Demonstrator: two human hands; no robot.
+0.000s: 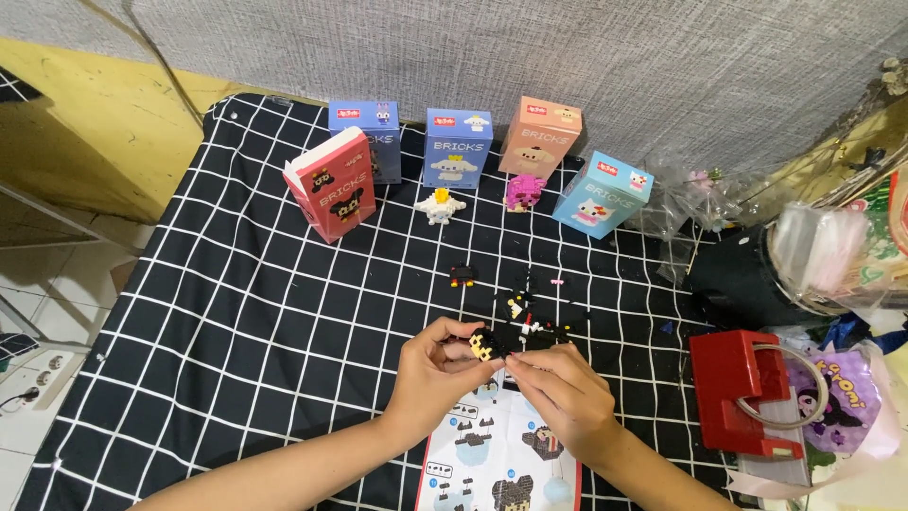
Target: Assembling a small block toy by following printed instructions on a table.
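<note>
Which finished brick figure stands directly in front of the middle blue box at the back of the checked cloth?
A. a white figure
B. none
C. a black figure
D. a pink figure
A: the small white figure stands on the checked cloth just in front of the middle blue box; the pink figure is before the peach box.

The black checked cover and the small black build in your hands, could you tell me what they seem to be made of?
Checked cover: apparently woven cloth, matte, lying soft with slight ripples. Small black build: likely hard plastic bricks, faintly glossy, blocky edges, pinched between left hand and right hand.
</note>
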